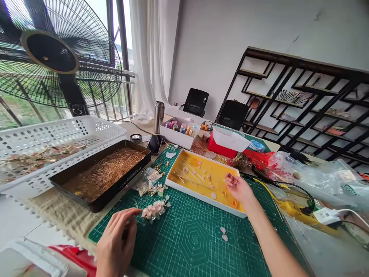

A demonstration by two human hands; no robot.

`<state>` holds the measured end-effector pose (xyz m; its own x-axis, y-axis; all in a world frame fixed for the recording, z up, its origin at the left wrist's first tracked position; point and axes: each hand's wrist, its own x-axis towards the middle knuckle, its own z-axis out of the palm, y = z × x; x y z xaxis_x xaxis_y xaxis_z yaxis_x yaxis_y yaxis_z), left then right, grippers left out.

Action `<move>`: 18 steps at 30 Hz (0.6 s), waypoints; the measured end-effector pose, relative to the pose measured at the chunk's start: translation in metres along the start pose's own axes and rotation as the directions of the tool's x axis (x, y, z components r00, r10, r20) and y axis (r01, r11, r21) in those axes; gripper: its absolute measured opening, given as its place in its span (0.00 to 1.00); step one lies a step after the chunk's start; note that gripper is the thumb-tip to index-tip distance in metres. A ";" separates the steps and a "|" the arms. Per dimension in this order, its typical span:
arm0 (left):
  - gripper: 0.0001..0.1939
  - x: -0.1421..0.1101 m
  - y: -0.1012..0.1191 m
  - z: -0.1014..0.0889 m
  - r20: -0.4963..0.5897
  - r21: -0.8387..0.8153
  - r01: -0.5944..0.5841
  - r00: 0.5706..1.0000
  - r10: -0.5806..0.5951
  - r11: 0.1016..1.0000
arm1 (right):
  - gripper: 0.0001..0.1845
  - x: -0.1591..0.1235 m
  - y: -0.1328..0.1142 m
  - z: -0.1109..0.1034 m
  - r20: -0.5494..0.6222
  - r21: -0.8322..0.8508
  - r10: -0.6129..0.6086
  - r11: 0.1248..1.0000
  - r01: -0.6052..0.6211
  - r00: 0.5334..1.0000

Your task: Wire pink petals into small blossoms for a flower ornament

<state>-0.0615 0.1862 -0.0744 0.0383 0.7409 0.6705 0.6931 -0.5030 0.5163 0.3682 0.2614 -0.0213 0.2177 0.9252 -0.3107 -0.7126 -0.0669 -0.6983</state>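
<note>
My left hand [117,242] hovers at the near edge of the green cutting mat [190,242], its fingers curved and apart. Its fingertips are just left of a pink flower cluster [154,211] lying on the mat. My right hand [236,186] reaches over the corner of a white tray lined with yellow [198,198], which holds thin sticks and small petals. No held object shows in its loosely parted fingers. Two small pink petals [223,234] lie on the mat below that hand. Gold wire pieces [158,188] lie beyond the flower cluster.
A black tray of fine brown fibres [123,186] and a white perforated basket [57,132] stand left. Behind are a steel flask [158,117], a phone [155,144] and a box of small bottles [177,140]. Plastic bags [314,177] and a yellow cable [294,211] lie right.
</note>
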 end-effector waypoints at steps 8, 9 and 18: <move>0.08 0.001 0.002 -0.001 0.008 -0.002 0.028 1.000 -0.028 1.000 | 0.19 -0.037 0.002 0.024 -0.015 -0.001 0.009 1.000 -0.009 1.000; 0.08 0.002 0.002 -0.001 0.009 -0.002 0.028 1.000 -0.028 1.000 | 0.19 -0.040 0.002 0.027 -0.011 -0.010 0.009 1.000 -0.010 1.000; 0.08 0.003 0.003 -0.002 0.011 0.018 0.015 1.000 -0.015 1.000 | 0.11 -0.043 0.002 0.026 -0.080 -0.205 0.035 0.977 -0.051 0.996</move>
<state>-0.0606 0.1859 -0.0701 0.0359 0.7536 0.6564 0.7064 -0.4837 0.5167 0.3401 0.2317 0.0074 0.2452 0.8893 -0.3861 -0.5710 -0.1894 -0.7988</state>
